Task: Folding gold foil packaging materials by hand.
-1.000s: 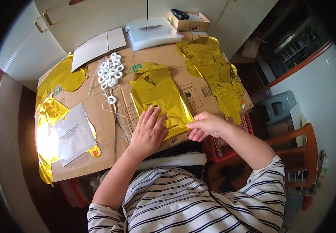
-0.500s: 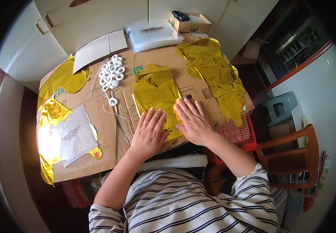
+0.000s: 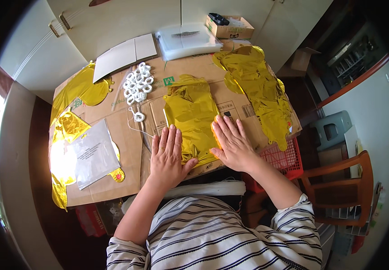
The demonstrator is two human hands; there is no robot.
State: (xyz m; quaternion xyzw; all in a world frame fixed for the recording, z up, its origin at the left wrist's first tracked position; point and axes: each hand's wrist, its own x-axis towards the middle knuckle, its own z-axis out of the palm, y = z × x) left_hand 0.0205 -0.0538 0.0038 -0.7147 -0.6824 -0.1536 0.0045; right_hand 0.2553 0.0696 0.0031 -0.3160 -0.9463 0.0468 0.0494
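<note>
A folded gold foil balloon (image 3: 191, 110) lies flat on the cardboard-covered table in front of me. My left hand (image 3: 167, 157) rests palm down at its near left edge, fingers out straight and thumb apart. Palm down along the right edge, my right hand (image 3: 235, 146) has its fingers extended and slightly spread. Something orange (image 3: 216, 143) peeks out beneath the right palm and thumb; its kind is hidden. Neither hand is closed round anything.
More gold foil balloons (image 3: 262, 85) lie at the right and left. A clear printed bag (image 3: 91, 155), white string coils (image 3: 138, 85), grey board (image 3: 124, 56), plastic sleeves (image 3: 187, 42) and a small box (image 3: 230, 28) share the table. A red basket (image 3: 288, 157) and wooden chair (image 3: 365, 180) stand right.
My left hand has slid left off the middle of the foil to its left edge. The right hand stays along the right edge. The whole view has shifted slightly.
</note>
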